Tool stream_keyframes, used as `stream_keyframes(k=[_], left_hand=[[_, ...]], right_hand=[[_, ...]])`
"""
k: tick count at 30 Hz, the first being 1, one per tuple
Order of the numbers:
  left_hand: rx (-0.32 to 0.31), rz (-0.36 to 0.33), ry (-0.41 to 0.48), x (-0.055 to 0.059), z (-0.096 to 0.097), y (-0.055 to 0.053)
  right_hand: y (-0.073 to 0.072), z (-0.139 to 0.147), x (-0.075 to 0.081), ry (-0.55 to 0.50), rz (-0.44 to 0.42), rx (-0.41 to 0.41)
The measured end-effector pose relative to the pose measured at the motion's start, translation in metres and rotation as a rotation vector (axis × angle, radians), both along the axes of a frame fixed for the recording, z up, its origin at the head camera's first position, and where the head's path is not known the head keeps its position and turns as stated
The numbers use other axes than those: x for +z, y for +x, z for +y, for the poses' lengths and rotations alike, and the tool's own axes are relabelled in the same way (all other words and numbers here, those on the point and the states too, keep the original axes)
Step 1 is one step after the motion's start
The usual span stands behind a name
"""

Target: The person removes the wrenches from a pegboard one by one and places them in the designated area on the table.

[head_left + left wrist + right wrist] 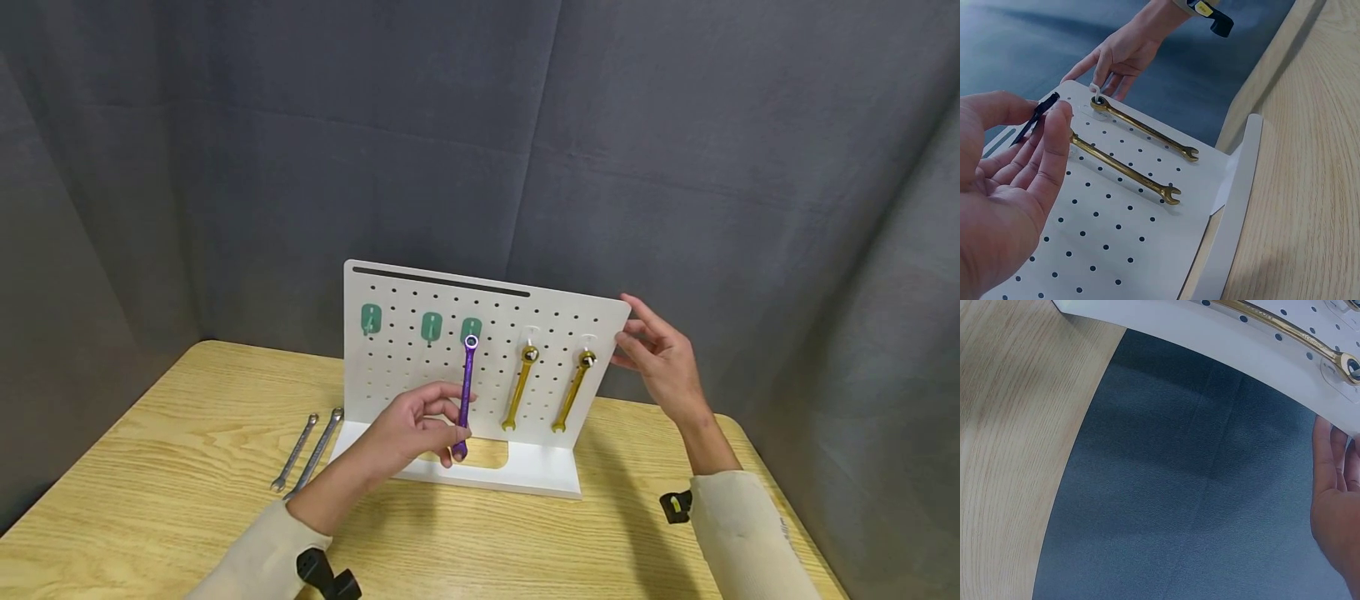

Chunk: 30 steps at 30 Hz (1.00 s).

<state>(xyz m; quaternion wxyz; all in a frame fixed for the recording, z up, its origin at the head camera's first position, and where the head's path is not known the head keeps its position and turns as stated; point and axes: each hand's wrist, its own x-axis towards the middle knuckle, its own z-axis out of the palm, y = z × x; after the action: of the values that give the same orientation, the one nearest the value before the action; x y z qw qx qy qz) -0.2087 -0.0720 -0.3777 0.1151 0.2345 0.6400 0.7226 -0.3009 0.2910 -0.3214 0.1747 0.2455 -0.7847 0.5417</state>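
Observation:
My left hand [420, 425] pinches a purple combination wrench [467, 383] near its lower end. The wrench stands upright in front of the white pegboard [420, 375], its ring end overlapping the rightmost green hook [472, 327] in the head view. Seen from the left wrist, the same wrench [1037, 116] looks dark between thumb and fingers. At the pegboard's upper right edge, my right hand [660, 358] grips with the thumb in front and fingers behind. Two gold wrenches [520, 390] [573, 392] hang from clear hooks on the right half of the board.
Two more green hooks [371, 319] [431, 327] on the board's left carry nothing. Left of the base, two silver wrenches [297, 451] [321, 448] lie on the wooden table [187, 467]. A grey curtain [360, 167] hangs behind the table.

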Motion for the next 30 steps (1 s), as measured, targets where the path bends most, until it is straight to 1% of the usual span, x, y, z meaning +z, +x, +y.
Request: stream_keyframes(k=[7,15,22,26,30], left_hand=[[-0.002,0.006,0.004,0.002,-0.002,0.001],[0.010,-0.001,-0.002,0.005,-0.005,0.007],[0.043,0.009,-0.034,0.000,-0.016,0.011],[0.045,0.011,-0.046,-0.003,-0.027,0.015],[0.068,0.000,-0.072,-0.009,-0.040,0.019]], right_hand=[[0.000,-0.001,0.000,-0.005,-0.006,0.001],[0.000,0.000,0.000,-0.013,0.008,0.011],[-0.001,0.000,-0.001,-0.006,0.026,0.014],[-0.001,0.000,0.000,-0.001,0.031,0.014],[-0.001,0.000,0.001,0.004,0.033,0.014]])
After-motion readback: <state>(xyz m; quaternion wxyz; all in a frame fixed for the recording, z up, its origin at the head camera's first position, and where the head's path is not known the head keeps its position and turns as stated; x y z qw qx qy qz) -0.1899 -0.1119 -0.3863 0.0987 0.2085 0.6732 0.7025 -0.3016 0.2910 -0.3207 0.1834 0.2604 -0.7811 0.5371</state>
